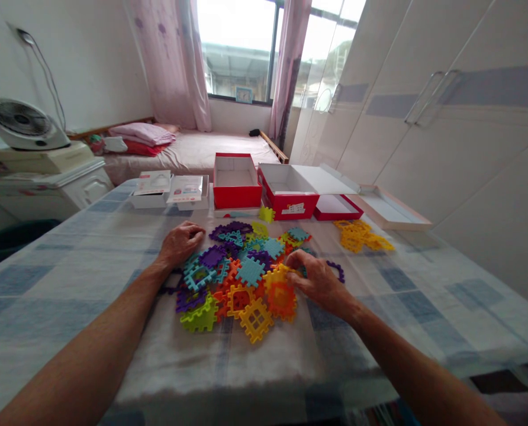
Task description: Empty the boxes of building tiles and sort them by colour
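Observation:
A pile of notched plastic pieces in purple, teal, green, orange and yellow lies mid-table. My right hand (315, 278) is at the pile's right side, its fingers pinched on a yellow piece (278, 274) that overlaps an orange piece (282, 299). At the pile's back left rests my left hand (182, 242), fingers curled, with no piece visible in it. Near the front of the pile lies a yellow window-shaped piece (256, 320), and a lime green piece (200, 315) is at the front left. A separate group of yellow pieces (362, 235) lies at the back right.
Behind the pile stand a red box (237, 197), a second red box (294, 207) with a white flap, a shallow red tray (338, 208) and a pale lid (395, 216). Two white boxes are at the back left. A checked cloth (175, 367) covers the table.

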The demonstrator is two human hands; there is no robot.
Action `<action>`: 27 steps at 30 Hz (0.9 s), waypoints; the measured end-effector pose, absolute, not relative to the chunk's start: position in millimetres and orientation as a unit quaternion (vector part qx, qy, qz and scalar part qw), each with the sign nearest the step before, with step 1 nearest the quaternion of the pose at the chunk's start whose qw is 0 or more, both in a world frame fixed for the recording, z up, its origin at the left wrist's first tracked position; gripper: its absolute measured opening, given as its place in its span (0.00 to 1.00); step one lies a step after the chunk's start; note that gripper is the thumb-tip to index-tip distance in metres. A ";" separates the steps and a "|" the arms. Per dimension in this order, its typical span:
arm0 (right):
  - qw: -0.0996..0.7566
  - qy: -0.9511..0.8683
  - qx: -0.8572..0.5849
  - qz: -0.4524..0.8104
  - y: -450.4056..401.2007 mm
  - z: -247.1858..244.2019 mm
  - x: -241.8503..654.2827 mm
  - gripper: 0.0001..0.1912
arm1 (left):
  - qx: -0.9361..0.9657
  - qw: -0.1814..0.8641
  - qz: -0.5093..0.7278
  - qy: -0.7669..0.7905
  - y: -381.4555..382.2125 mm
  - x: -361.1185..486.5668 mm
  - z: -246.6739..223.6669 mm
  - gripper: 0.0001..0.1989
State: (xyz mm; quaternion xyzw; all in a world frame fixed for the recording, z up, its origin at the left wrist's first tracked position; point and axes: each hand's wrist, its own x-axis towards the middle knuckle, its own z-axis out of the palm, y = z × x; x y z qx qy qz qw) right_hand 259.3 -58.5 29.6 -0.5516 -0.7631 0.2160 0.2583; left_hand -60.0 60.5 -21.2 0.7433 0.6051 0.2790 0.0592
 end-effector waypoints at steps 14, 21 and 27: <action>0.279 -0.727 -0.560 0.283 -57.3 15.4 250.2 0.08 | 0.743 0.066 0.273 0.608 58.9 -58.4 -18.5 0.21; 0.382 -0.684 -0.521 0.338 -53.8 15.6 261.1 0.07 | 0.743 0.066 0.272 0.608 59.4 -59.1 -19.0 0.21; 0.449 -0.640 -0.549 0.295 -39.2 20.5 296.0 0.11 | 0.746 0.073 0.267 0.606 59.5 -60.3 -19.1 0.20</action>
